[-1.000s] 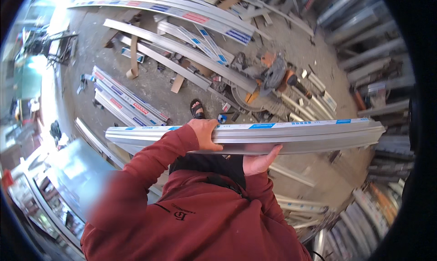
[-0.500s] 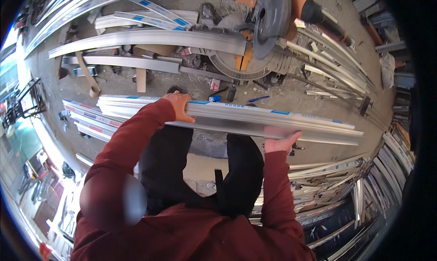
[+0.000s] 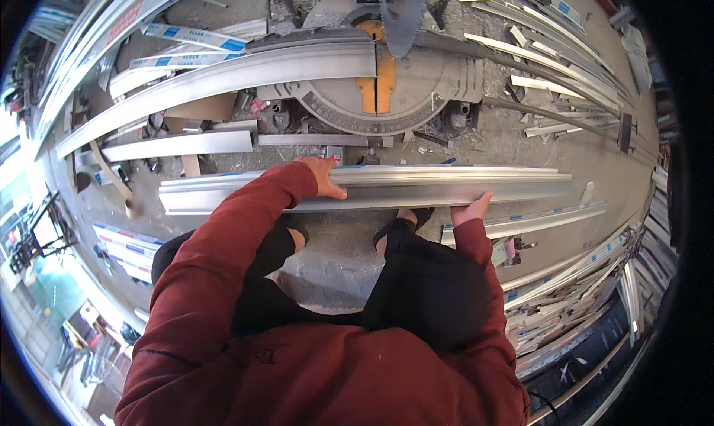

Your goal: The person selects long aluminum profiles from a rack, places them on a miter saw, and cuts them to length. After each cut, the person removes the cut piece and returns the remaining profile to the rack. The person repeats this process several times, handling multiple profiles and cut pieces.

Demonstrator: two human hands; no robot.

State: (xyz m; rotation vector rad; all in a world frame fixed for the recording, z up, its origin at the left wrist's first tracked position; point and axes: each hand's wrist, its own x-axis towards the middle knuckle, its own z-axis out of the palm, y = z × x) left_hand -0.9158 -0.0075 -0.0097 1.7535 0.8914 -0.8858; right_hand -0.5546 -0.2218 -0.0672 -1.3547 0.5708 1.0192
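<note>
A long silver aluminium profile (image 3: 401,186) lies crosswise in front of my legs, held in both hands. My left hand (image 3: 324,179) grips it left of its middle, thumb on the near face and the fingers over the far edge. My right hand (image 3: 471,209) clasps the near lower edge farther right, thumb up; its other fingers are hidden beneath. Beyond the profile stands a mitre saw (image 3: 316,99) with an orange slotted insert and a raised blade. Another silver profile (image 3: 297,68) rests on the saw table, its right end by the slot.
Shorter profiles and offcuts (image 3: 182,145) lie left of the saw. Several long strips (image 3: 111,47) stretch along the far left. More offcuts (image 3: 558,62) cover the floor at right. Near my right arm lie a labelled profile (image 3: 543,222) and a large heap of strips (image 3: 573,292).
The view has shifted, showing more of the saw table. The saw head is now higher in view. Both hands still hold the profile, which now sits nearer the saw, with my feet visible below it.
</note>
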